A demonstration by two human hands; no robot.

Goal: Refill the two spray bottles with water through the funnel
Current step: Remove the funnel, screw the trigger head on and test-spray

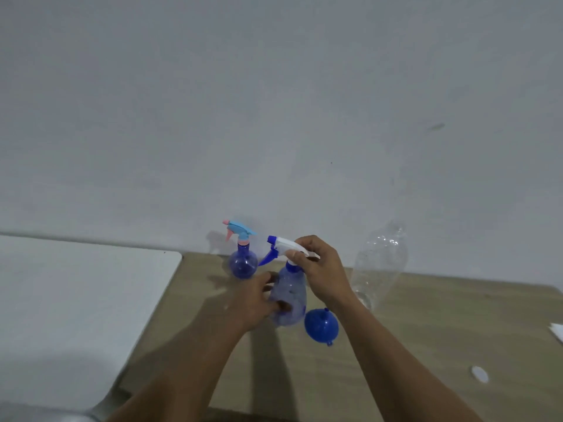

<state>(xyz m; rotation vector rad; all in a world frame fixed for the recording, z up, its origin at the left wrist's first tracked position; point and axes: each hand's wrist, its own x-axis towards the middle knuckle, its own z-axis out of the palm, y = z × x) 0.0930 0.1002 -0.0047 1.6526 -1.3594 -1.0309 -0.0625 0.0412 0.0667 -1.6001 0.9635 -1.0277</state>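
left hand: fingers curled, gripping | right hand: fingers pinching | forearms extended

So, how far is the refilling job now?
Done: nothing visibly filled. In hand: the left hand holds the near bottle, the right hand grips its spray head, likely unscrewing it. Remaining: the funnel lies unused on the table; the far bottle has its head on; both need water.

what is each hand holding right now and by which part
The left hand grips the near spray bottle round its body; the right hand grips its white trigger head.
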